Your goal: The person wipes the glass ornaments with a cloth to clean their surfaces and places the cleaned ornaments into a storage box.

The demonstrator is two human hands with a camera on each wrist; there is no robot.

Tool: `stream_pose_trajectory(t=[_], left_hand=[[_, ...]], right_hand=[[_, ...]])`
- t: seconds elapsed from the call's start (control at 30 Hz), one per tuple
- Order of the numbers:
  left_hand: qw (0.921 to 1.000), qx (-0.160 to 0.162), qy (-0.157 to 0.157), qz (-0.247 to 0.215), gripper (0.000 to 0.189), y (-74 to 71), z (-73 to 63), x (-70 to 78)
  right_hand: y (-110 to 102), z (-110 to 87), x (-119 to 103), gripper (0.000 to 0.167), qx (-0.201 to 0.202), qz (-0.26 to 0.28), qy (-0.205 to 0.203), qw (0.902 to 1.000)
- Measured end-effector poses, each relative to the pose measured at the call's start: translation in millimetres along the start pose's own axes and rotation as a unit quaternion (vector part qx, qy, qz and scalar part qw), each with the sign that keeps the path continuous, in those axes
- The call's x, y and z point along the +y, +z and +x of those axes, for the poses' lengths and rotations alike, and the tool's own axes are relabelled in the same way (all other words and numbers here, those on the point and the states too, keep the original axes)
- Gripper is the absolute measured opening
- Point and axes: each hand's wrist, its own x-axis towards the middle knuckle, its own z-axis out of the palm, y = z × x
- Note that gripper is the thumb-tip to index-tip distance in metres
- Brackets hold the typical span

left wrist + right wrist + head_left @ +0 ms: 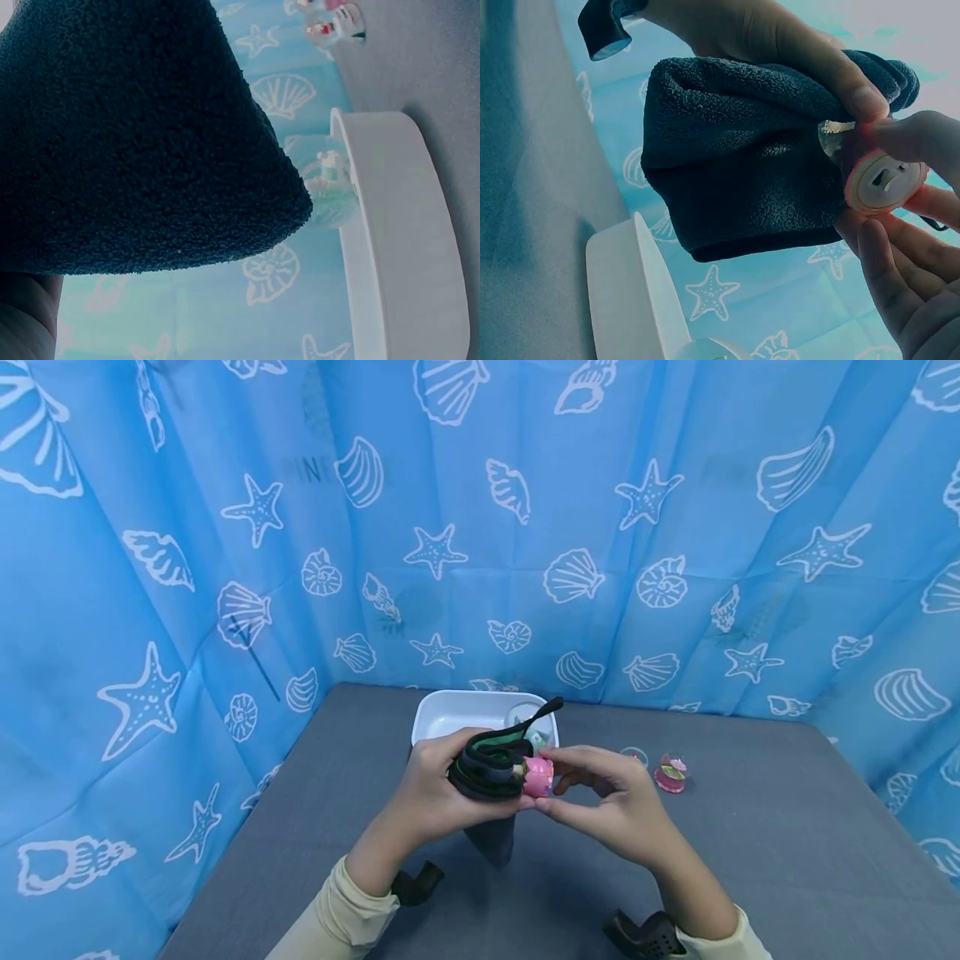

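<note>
My left hand (431, 789) grips a folded dark cloth (486, 772) with a fuzzy surface, its loose end hanging below. Against the cloth sits a small snow globe with a pink base (538, 777); its dome is mostly hidden in the folds. My right hand (618, 789) holds that pink base between thumb and fingers. In the right wrist view the base's round pale underside (885, 181) faces the camera, and the left thumb lies on the cloth beside it. The left wrist view is largely filled by the cloth (150, 150).
Behind the hands stands a white tray (442, 717) with a clear globe (525, 713) at its right end. Right of my right hand, another pink-based snow globe (670, 775) and a clear globe (634, 753) rest on the grey table (780, 827). A blue shell-print curtain (480, 568) hangs behind.
</note>
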Motion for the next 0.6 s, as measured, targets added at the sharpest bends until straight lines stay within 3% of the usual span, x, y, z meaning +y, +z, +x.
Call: stream_pose_trajectory(t=[0.33, 0.6], left_hand=[[0.9999, -0.008, 0.005, -0.004, 0.067, -0.7, 1.4, 3.7], [0.9998, -0.006, 0.016, 0.013, 0.067, 0.1, 1.5, 2.9]], right_hand=[[-1.3, -0.6, 3.1, 0.047, -0.022, 0.03, 0.018, 0.9992], [-7.2, 1.3, 1.9, 0.038, -0.052, 0.071, 0.083, 0.9926]])
